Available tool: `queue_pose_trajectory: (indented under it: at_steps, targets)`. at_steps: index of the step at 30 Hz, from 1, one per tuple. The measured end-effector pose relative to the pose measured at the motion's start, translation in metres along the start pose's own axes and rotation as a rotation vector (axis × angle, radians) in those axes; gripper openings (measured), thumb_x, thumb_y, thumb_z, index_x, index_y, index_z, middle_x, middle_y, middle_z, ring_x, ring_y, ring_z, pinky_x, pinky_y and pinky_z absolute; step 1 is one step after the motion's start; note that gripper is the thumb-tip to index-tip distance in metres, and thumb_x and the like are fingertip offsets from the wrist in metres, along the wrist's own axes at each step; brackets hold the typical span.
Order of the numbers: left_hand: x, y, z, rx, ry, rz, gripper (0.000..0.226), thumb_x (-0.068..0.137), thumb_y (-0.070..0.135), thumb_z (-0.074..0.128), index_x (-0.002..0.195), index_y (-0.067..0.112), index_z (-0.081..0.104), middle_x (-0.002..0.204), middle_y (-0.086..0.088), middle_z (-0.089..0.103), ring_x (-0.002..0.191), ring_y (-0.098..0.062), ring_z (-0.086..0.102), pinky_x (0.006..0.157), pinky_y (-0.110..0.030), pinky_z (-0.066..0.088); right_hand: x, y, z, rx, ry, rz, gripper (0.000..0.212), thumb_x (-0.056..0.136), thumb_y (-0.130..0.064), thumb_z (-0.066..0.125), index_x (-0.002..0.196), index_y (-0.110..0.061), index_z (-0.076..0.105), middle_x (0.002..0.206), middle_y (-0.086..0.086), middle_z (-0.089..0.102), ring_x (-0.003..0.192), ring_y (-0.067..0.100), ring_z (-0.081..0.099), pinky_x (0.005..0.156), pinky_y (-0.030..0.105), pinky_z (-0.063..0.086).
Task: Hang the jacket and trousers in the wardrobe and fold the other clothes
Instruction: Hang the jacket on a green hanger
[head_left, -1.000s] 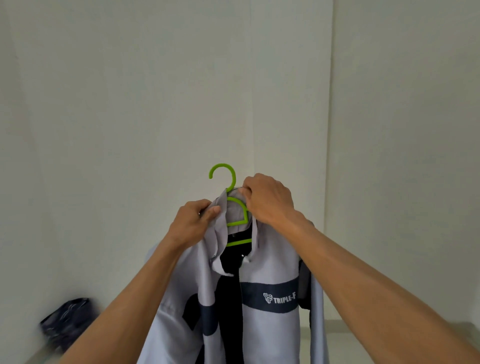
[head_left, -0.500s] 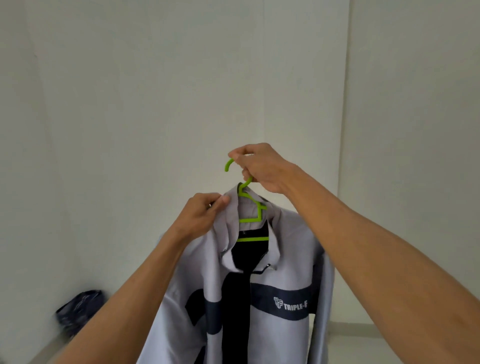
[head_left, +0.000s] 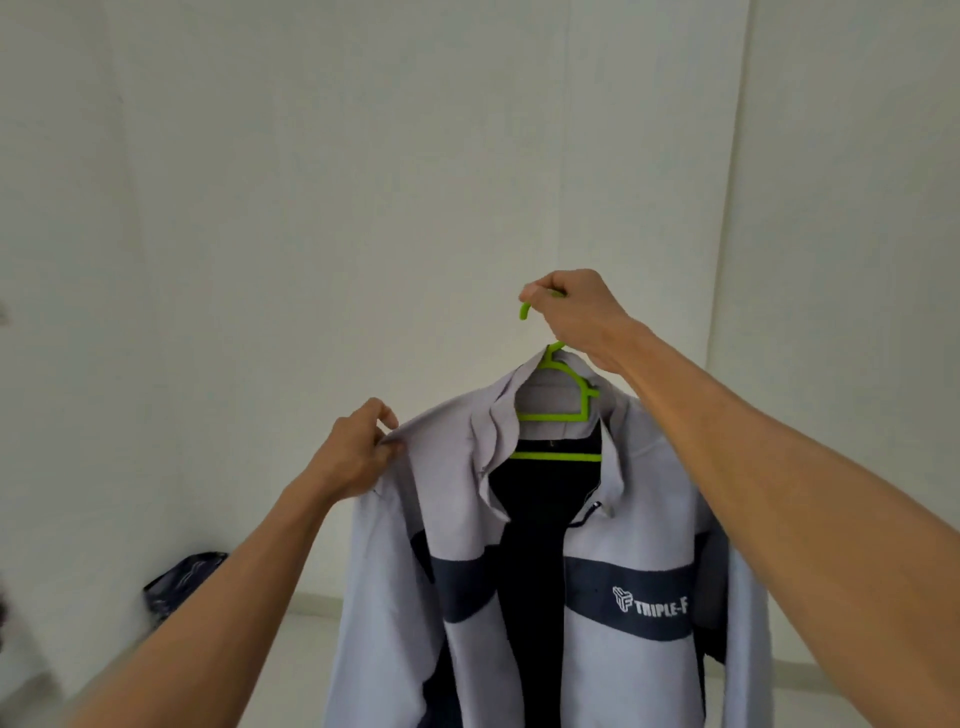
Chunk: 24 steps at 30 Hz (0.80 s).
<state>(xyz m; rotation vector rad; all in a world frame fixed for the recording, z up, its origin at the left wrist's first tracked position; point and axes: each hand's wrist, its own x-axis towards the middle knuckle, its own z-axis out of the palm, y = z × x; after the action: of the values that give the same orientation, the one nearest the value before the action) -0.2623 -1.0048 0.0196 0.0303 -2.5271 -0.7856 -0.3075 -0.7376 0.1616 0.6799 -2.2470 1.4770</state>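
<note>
Aloft, right hand (head_left: 574, 312) gripping green hanger (head_left: 558, 415), left hand (head_left: 358, 452) pinching "TRIPLE-F" jacket (head_left: 623, 545) shoulder

A pale lilac-grey jacket (head_left: 597, 530) with a dark navy band across the chest, carrying white lettering that reads "TRIPLE-F" beside a white logo at 4 o'clock. Its open front shows a near-black lining. The hanger (head_left: 563, 415) inside the collar is bright lime green. A dark navy bundle (head_left: 182, 584) with faint pale markings lies at 8 o'clock. The walls (head_left: 311, 208) are plain off-white.
</note>
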Motion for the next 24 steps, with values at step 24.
queue_pose_trajectory:
  at_steps: [24]
  targets:
    - [-0.017,-0.024,-0.03,-0.431,-0.158,-0.151,0.045,0.068,0.038,0.089,0.098,0.015,0.065,0.074,-0.004,0.053,0.068,-0.017,0.047,0.06,-0.028,0.036,-0.004,0.006,0.003,0.089,0.062,-0.036,0.015,0.097,-0.022,0.063,0.088,-0.013,0.071,0.061,-0.004,0.047,0.054,0.009,0.04,0.057,0.026,0.037]
